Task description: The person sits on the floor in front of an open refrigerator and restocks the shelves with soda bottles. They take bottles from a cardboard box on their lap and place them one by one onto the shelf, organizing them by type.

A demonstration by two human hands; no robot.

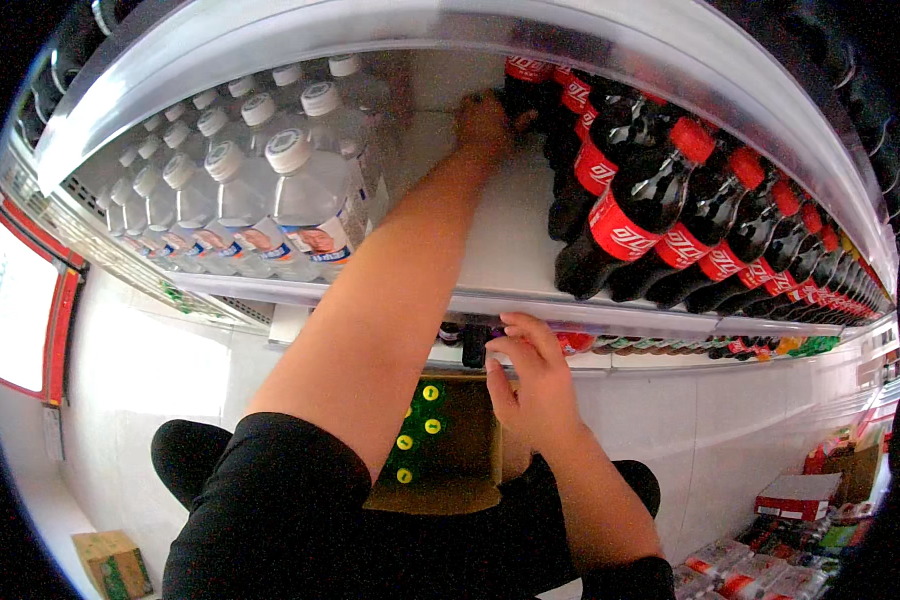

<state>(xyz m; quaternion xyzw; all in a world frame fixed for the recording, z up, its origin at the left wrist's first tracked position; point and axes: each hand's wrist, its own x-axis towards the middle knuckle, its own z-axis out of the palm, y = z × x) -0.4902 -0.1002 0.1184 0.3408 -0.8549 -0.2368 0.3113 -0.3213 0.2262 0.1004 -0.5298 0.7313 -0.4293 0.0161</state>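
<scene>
My left hand (486,129) reaches deep into a white shelf (506,225), between two groups of bottles. Its fingers are beside a dark cola bottle (526,94) with a red label at the back; shadow hides whether they grip it. Rows of red-capped cola bottles (630,210) fill the shelf's right side. Clear plastic bottles (311,187) with white caps stand on the left, close to my forearm. My right hand (532,375) hangs in front of the shelf's front edge, fingers apart and holding nothing. Below it sits an open cardboard carton (435,495) containing several green bottles (418,409) with yellow caps.
A lower shelf (600,360) holds more bottles under the front edge. Wrapped bottle packs (750,570) and a red-and-white box (798,496) are on the right. Another carton (112,566) rests on the tiled floor at lower left. My knees flank the open carton.
</scene>
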